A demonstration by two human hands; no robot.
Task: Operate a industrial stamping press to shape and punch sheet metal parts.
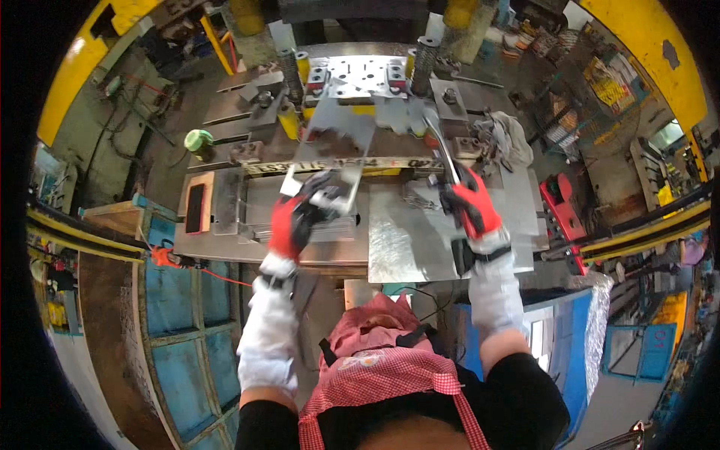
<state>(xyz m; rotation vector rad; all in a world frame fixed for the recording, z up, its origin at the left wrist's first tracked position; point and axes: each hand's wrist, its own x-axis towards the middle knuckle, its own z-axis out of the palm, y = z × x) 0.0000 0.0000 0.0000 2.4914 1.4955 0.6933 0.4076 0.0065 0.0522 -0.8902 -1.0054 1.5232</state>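
My left hand (301, 217), in a red and black glove, is closed on the near end of a thin shiny metal sheet (341, 120). The sheet stretches away from me toward the press die (367, 75); its near part is blurred. My right hand (472, 206), gloved alike, grips a long, slim silver tool (445, 146) like tongs, whose far end points at the die's right side. Below that hand, a flat metal plate (405, 244) lies on the bench. Between the sheet and the tool, bright metal (401, 112) shows at the die's near edge; its exact shape is unclear.
Coil-spring posts (424, 66) flank the die. At left are a green-capped bottle (199, 141) and a phone-like dark slab (196, 208) on the bench. A crumpled rag (513, 139) and a red device (561, 210) stand right. Blue metal frames (176, 300) lie below left.
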